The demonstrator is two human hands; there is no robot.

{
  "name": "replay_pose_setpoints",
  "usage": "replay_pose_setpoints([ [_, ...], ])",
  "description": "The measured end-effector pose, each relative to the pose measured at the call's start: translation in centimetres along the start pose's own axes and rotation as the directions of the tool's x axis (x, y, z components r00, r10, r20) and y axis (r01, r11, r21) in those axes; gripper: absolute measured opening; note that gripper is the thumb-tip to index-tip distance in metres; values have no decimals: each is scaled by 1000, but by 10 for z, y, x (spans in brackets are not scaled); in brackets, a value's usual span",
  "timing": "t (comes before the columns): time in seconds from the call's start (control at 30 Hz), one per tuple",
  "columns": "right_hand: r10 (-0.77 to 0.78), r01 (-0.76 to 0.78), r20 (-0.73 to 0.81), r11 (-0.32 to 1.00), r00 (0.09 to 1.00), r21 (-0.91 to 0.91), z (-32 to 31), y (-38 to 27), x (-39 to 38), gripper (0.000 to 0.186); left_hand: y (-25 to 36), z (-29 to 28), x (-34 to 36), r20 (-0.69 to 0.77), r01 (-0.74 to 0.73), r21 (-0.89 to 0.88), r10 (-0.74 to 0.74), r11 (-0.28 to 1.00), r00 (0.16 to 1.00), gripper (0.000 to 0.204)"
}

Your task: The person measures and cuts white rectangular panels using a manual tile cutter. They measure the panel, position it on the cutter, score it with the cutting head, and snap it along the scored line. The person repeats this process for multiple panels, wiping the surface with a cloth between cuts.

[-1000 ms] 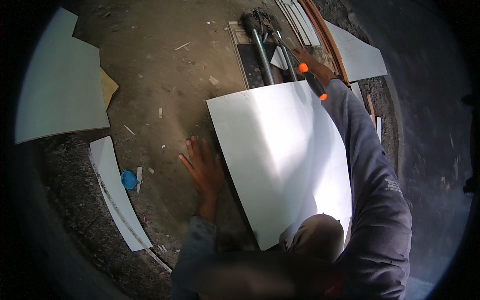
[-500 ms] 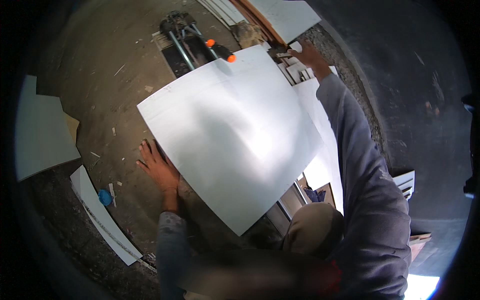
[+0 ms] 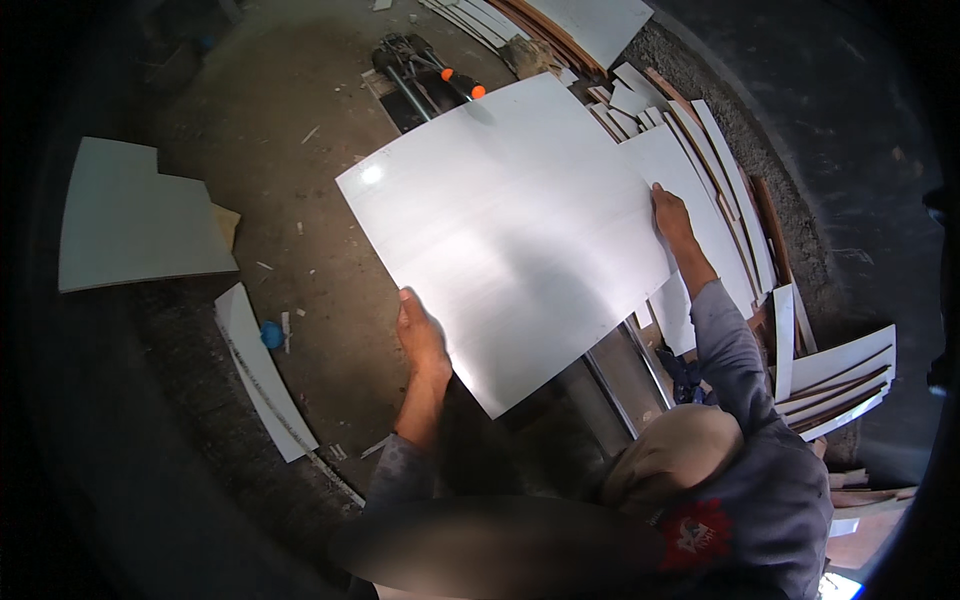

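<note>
On the dark shirt [image 3: 760, 530] I can make out a red print [image 3: 696, 533] with pale marks, too small for me to read; the panel [image 3: 520, 220] has a plain face. A dark blur [image 3: 490, 550] covers the bottom, and I can't identify it. The panel hides the middle of whatever lies beneath: metal rails [image 3: 410, 95] emerge past its far edge, and more bars [image 3: 610, 395] past its near edge, but I can't tell whether they join. Nor can I tell if the panel rests on them. The left hand [image 3: 422, 340] grips its left edge toward the near corner; the right hand [image 3: 674, 215] is closed on the right edge, some fingers out of my sight. The panel is white, flat, straight-edged and glossy, catching bright glare. At its far edge I see a black handle [image 3: 462, 83] with orange ends. White offcuts [image 3: 840, 375] with brown edges pile toward the right edge of the dusty floor [image 3: 320, 210]; toward its left edge lie a notched sheet [image 3: 130, 220], a narrow strip [image 3: 262, 380] and a small blue thing [image 3: 271, 334].
</note>
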State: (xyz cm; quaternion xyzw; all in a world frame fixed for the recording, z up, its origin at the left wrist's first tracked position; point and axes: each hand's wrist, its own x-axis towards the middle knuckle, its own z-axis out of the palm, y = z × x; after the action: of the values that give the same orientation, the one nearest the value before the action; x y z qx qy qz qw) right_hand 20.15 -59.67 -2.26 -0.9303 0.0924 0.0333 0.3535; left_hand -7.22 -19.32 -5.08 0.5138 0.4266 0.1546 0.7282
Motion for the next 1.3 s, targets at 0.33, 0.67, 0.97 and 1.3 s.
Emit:
replay_pose_setpoints([
  [0.33,8,-245,452,849,892,468,33,-43,-134,50,31,-163,-45,-152,-95,45,101,994,983,49],
  [0.67,-37,-348,688,843,724,411,80,-110,-200,47,64,-295,-46,-198,-94,277,153,956,968,59],
  [0.97,-54,-508,834,771,549,384,80,-119,-227,92,87,-321,37,-26,-6,225,12,974,1000,62],
  [1.3,-165,-374,699,748,696,549,116,-98,-246,90,104,-273,103,25,34,436,-50,899,998,64],
])
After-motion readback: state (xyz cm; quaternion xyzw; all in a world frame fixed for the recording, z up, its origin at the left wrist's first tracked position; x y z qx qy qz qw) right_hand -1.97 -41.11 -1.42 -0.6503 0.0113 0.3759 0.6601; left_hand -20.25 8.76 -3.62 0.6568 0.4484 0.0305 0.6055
